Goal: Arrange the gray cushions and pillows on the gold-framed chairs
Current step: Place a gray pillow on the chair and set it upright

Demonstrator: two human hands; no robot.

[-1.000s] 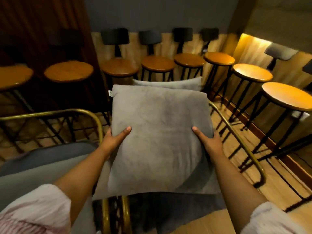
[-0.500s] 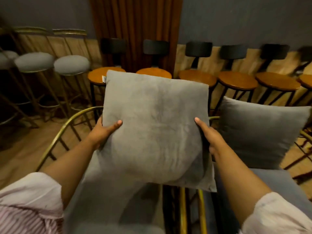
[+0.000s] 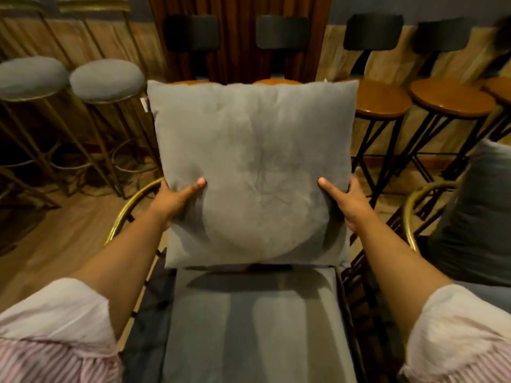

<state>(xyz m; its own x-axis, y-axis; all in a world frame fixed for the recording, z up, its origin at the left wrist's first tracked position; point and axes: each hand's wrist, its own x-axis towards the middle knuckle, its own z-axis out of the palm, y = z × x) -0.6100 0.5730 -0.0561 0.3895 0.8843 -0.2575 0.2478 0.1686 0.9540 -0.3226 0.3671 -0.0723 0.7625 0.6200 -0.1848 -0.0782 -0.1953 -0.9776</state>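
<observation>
I hold a square gray pillow (image 3: 253, 150) upright at the back of a gold-framed chair (image 3: 130, 205). Its lower edge rests on or just above the chair's gray seat cushion (image 3: 254, 327). My left hand (image 3: 177, 201) grips the pillow's left side, thumb on the front. My right hand (image 3: 345, 201) grips its right side the same way. The pillow hides the chair's backrest. A second gold-framed chair (image 3: 409, 217) at the right edge carries another gray pillow (image 3: 481, 211) leaning on its back.
Two gray-topped stools (image 3: 105, 78) with gold legs stand at the left rear. Several wooden-topped bar stools (image 3: 384, 98) with black legs line the back wall and right. Bare wooden floor (image 3: 55, 239) lies left of the chair.
I have turned left and brought the pillow over the left chair, lowering it toward the back of the seat cushion. The other chair with its pillow has slid to the right edge.
</observation>
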